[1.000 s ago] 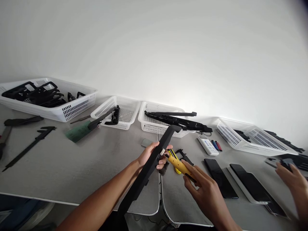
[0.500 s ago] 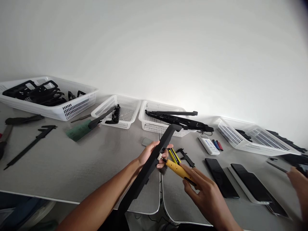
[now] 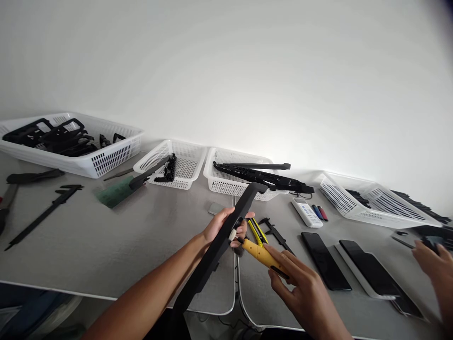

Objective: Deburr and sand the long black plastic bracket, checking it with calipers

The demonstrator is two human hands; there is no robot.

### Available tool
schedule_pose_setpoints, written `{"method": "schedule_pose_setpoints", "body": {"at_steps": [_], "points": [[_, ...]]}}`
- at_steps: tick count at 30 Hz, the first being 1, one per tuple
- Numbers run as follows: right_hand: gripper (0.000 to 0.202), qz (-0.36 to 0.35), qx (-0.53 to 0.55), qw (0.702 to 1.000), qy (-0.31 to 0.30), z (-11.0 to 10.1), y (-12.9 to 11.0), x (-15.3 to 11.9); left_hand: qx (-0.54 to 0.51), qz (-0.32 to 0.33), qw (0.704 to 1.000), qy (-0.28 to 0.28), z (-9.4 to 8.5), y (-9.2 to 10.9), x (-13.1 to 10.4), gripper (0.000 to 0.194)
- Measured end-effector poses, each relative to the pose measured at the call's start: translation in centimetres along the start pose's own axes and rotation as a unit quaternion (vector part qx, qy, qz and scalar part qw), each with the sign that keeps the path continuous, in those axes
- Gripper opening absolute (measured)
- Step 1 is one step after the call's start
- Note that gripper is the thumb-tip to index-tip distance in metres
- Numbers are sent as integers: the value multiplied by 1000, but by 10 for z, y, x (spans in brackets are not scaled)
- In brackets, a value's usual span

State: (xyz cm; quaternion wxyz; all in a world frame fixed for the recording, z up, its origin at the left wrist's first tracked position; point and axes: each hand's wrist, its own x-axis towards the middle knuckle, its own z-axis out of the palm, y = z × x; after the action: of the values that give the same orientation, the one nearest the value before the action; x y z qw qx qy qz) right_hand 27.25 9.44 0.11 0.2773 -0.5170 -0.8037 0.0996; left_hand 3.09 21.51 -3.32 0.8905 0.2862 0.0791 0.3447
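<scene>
A long black plastic trim piece [image 3: 212, 257] slants up and away from me, gripped near its upper half by my left hand [image 3: 217, 225]. The fingers of that hand wrap round behind it. My right hand [image 3: 300, 285] is closed round a yellow pen-shaped rotary tool [image 3: 262, 254]. The tool's pale, rounded tip [image 3: 232, 235] is at the right side of the trim piece, close to my left fingertips; I cannot tell whether it touches. Just behind the tool lie a yellow utility knife [image 3: 257, 231] and a black caliper [image 3: 278, 234].
White baskets with black plastic parts line the wall: a large one [image 3: 116, 158], two smaller ones [image 3: 193, 160] [image 3: 226, 189], and one on the right [image 3: 371, 219]. Phones [image 3: 325, 262] lie at right. A co-worker's hand [image 3: 430, 259] is at the far right. Another caliper [image 3: 44, 217] lies left.
The yellow tool and its tip have shifted slightly left and down along the trim piece. The co-worker's hand at the right has moved a little left. My left hand stays in place.
</scene>
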Motion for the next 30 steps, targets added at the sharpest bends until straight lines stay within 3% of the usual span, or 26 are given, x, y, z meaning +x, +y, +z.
{"method": "schedule_pose_setpoints", "body": {"at_steps": [13, 18, 30], "points": [[46, 17, -24, 1000, 12, 7, 11, 4, 4, 1, 1000, 5, -2, -1, 0, 70], [45, 26, -49, 997, 45, 7, 11, 7, -16, -22, 1000, 8, -8, -4, 0, 69], [45, 60, -34, 993, 95, -5, 14, 22, 13, -54, 998, -37, -4, -5, 1, 59]]}}
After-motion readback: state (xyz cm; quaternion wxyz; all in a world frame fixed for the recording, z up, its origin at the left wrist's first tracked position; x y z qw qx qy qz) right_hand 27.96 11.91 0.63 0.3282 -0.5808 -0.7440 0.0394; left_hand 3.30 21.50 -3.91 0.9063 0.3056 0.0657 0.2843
